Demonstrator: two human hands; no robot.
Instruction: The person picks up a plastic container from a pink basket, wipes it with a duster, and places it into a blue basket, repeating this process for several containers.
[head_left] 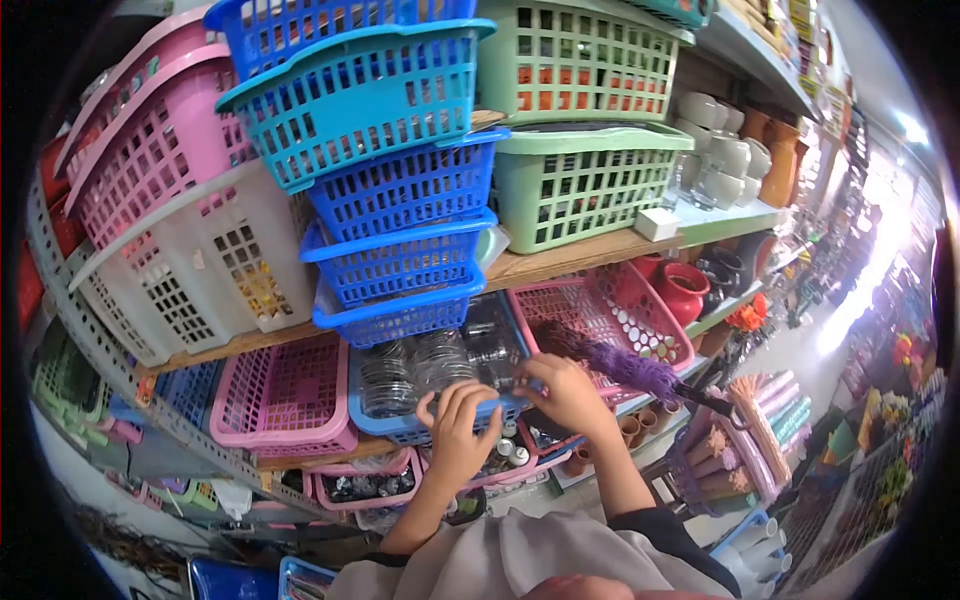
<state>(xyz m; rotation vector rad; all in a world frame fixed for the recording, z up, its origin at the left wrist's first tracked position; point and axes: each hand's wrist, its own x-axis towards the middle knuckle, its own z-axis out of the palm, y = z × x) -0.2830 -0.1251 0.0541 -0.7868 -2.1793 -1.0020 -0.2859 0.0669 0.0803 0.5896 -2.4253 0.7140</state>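
A blue basket [400, 427] sits on the lower shelf, holding stacks of round, shiny items in clear wrap [440, 362]. My left hand [460, 425] is at its front rim, fingers bent and spread apart, with nothing visible in them. At the right front corner of the same basket is my right hand [568, 392]. Its fingers are curled, with a gap between finger and thumb, and the fingertips overlap the rim in this view. Just right of it lies a purple feathery duster [625, 366] with a dark handle, across a pink basket [640, 318].
Stacked blue baskets [400, 190] overhang from the upper shelf [570, 260], beside green baskets [600, 190] and a white basket [190, 270]. Another pink basket [285, 395] is at left. Red vases [684, 292] and white cups [728, 155] stand at right, above a holder of wrapped rolls [735, 440].
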